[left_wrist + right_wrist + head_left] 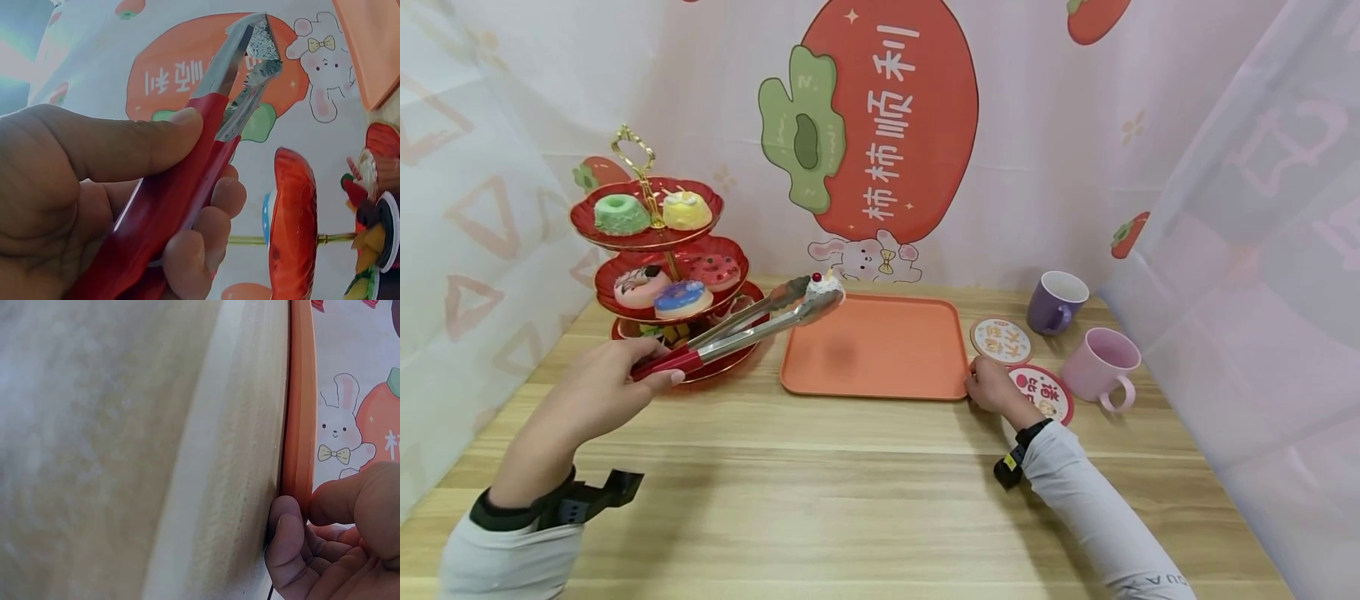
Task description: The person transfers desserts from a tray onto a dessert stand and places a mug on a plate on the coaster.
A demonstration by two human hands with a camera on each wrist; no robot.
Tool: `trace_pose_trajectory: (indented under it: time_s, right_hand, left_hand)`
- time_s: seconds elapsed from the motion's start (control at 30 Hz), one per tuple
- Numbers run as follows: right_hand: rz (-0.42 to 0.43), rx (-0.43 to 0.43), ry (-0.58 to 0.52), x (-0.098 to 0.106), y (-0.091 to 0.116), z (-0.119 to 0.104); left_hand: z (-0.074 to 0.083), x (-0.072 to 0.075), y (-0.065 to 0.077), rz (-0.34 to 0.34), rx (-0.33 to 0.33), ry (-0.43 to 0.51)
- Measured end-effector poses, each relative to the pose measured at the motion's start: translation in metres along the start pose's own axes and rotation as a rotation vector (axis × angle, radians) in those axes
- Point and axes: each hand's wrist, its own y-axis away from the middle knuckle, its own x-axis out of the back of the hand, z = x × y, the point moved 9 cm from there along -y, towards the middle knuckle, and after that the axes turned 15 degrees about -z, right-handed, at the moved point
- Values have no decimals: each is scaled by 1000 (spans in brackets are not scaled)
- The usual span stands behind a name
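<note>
Tiered stand (658, 239) sitting at left | left hand (591, 387) curling round tongs (748, 335), tips gripping a small cream cake (824, 288), showing against the far-left corner of the orange tray (887, 350), lying at centre | right hand (994, 387) pinching the tray's near-right corner | even squeezing, tray-bracing probably serving best

The person's left forearm (508, 558) rose from the lower left corner, its wrist (523, 475) angled inward toward the right. The left hand (597, 387) held a firm grip: the left thumb (140, 147) stretched nearly straight on one side, the fingers (212, 232) curled round from the other. The right forearm (1097, 504) slanted up and leftward from the lower right. The right hand (997, 388) was pinching, the right thumb (337, 501) opposite bent fingers (287, 547).
</note>
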Motion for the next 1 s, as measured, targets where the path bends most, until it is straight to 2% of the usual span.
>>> trace_pose_trajectory:
  time_s: [0.37,0.6,0.73,1.0]
  right_hand:
    - [11,8,24,1,0,0]
    - [2,-11,25,1,-1,1]
    - [3,-17,27,1,-1,1]
    - [-5,-11,25,1,0,0]
  left_hand:
    - [-7,9,16,43,-11,-37]
    - [-24,15,27,37,34,-7]
    - [-31,22,34,74,44,-17]
    - [-40,38,47,146,105,-61]
